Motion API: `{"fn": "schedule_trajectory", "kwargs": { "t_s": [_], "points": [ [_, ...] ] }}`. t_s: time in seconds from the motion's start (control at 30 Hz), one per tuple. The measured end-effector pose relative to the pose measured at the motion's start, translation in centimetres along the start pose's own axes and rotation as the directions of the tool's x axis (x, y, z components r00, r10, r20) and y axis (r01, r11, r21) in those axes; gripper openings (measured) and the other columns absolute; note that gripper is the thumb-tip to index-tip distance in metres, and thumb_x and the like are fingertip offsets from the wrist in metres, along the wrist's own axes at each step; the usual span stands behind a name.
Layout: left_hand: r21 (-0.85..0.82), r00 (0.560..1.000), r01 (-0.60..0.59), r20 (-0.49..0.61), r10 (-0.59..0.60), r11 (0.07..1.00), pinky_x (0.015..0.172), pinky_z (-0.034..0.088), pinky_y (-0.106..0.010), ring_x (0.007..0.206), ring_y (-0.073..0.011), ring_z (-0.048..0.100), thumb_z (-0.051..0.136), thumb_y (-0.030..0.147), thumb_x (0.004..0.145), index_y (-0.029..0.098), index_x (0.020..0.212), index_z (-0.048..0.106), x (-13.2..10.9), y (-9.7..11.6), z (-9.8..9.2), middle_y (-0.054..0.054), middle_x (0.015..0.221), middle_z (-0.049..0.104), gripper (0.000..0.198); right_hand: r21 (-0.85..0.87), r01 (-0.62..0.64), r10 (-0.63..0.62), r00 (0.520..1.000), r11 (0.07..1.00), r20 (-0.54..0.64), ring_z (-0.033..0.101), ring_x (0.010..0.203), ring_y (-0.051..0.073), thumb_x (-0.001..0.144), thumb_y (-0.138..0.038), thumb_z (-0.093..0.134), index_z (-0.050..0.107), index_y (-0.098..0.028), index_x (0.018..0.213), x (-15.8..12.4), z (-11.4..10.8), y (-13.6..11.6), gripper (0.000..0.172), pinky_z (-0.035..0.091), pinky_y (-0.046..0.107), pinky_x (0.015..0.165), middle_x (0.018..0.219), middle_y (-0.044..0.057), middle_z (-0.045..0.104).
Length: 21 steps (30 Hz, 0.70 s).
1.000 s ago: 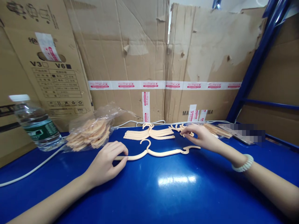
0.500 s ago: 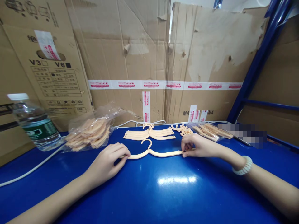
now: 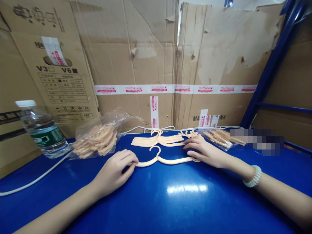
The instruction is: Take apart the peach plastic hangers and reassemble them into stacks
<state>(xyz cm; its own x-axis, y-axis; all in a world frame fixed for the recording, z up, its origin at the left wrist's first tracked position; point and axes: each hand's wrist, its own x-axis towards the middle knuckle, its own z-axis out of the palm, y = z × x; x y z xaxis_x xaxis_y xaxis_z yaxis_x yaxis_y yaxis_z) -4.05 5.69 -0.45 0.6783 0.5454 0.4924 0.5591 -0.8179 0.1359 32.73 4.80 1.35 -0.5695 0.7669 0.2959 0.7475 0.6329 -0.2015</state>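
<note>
A cream-coloured clothes hanger [image 3: 172,161] lies on the blue tabletop with its hook pointing away from me. My left hand [image 3: 119,167] pinches the hanger's left tip between thumb and fingers. Over the right tip is my right hand [image 3: 203,151], fingers stretched out and thumb apart; the hand partly hides that tip. Its fingertips come close to the right ends of a row of similar hangers [image 3: 145,141], laid together just behind. Loose cream hook pieces [image 3: 191,133] lie beyond the right hand, partly covered by it.
On the left stand a water bottle [image 3: 47,136] and a clear bag of curved cream pieces [image 3: 97,139]. A bag of straight cream sticks [image 3: 218,138] lies at the back right. A white cable [image 3: 41,177] crosses the blue tabletop [image 3: 146,204]. Cardboard [image 3: 134,65] walls the back.
My right hand has let go of the hanger's right tip and spread its fingers, moving slightly towards the row behind. The left hand keeps its pinch. The view has shifted a little.
</note>
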Motion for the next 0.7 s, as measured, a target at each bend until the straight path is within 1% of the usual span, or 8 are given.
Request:
{"fn": "schedule_trajectory", "kwargs": {
  "t_s": [0.1, 0.2, 0.33, 0.47, 0.57, 0.7],
  "points": [
    [0.01, 1.0, -0.016, -0.01, 0.016, 1.0, 0.079, 0.04, -0.034, 0.086, -0.0189, 0.055, 0.039, 0.017, 0.097, 0.02, 0.091, 0.055, 0.0, 0.1, 0.0, -0.004, 0.094, 0.061, 0.018, -0.03, -0.006, 0.007, 1.0, 1.0, 0.01, 0.044, 0.129, 0.03, 0.099, -0.043, 0.039, 0.063, -0.016, 0.119, 0.1, 0.4, -0.2, 0.041, 0.032, 0.049, 0.109, 0.134, 0.017, 0.052],
    [0.019, 0.999, -0.029, -0.021, 0.03, 0.999, 0.079, 0.04, -0.034, 0.086, -0.0191, 0.055, 0.04, 0.016, 0.097, 0.02, 0.091, 0.056, -0.1, 0.1, 0.1, -0.004, 0.094, 0.061, 0.017, -0.04, 0.0, 0.0, 1.0, 0.999, 0.011, 0.042, 0.131, 0.031, 0.099, -0.043, 0.038, 0.063, -0.016, 0.119, 0.3, 0.6, -0.3, 0.042, 0.031, 0.05, 0.11, 0.136, 0.017, 0.051],
    [0.03, 0.999, -0.038, -0.027, 0.039, 0.999, 0.08, 0.041, -0.034, 0.086, -0.019, 0.056, 0.04, 0.015, 0.097, 0.02, 0.092, 0.057, -0.2, 0.1, 0.2, -0.004, 0.095, 0.062, 0.018, -0.04, 0.009, -0.008, 1.0, 0.999, 0.023, 0.048, 0.123, 0.029, 0.1, -0.04, 0.037, 0.063, -0.013, 0.119, 0.6, 0.7, -0.2, 0.042, 0.036, 0.048, 0.107, 0.128, 0.018, 0.056],
    [0.045, 0.998, -0.046, -0.037, 0.048, 0.998, 0.078, 0.041, -0.034, 0.086, -0.019, 0.056, 0.041, 0.015, 0.096, 0.02, 0.092, 0.057, -0.2, 0.3, 0.2, -0.005, 0.095, 0.062, 0.018, -0.002, -0.01, 0.01, 1.0, 1.0, 0.019, 0.054, 0.113, 0.027, 0.099, -0.037, 0.037, 0.064, -0.011, 0.117, 0.7, 0.7, -0.2, 0.042, 0.041, 0.044, 0.102, 0.12, 0.018, 0.058],
    [0.056, 0.996, -0.064, -0.06, 0.067, 0.996, 0.078, 0.042, -0.034, 0.085, -0.0187, 0.056, 0.042, 0.014, 0.096, 0.019, 0.091, 0.058, -0.3, 0.6, 0.1, -0.005, 0.094, 0.063, 0.018, 0.032, -0.027, 0.027, 1.0, 0.999, 0.008, 0.055, 0.108, 0.026, 0.098, -0.035, 0.039, 0.067, -0.012, 0.11, 0.6, 0.6, -0.3, 0.038, 0.042, 0.044, 0.099, 0.114, 0.016, 0.058],
    [0.065, 0.993, -0.083, -0.077, 0.088, 0.994, 0.077, 0.043, -0.033, 0.085, -0.0184, 0.057, 0.042, 0.014, 0.095, 0.018, 0.091, 0.06, -0.2, 1.1, 0.0, -0.005, 0.094, 0.064, 0.019, 0.076, -0.023, 0.026, 0.999, 0.997, -0.041, 0.057, 0.1, 0.024, 0.096, -0.031, 0.044, 0.069, -0.016, 0.103, 0.5, 0.9, -0.1, 0.03, 0.046, 0.043, 0.093, 0.108, 0.013, 0.058]
  ]
}}
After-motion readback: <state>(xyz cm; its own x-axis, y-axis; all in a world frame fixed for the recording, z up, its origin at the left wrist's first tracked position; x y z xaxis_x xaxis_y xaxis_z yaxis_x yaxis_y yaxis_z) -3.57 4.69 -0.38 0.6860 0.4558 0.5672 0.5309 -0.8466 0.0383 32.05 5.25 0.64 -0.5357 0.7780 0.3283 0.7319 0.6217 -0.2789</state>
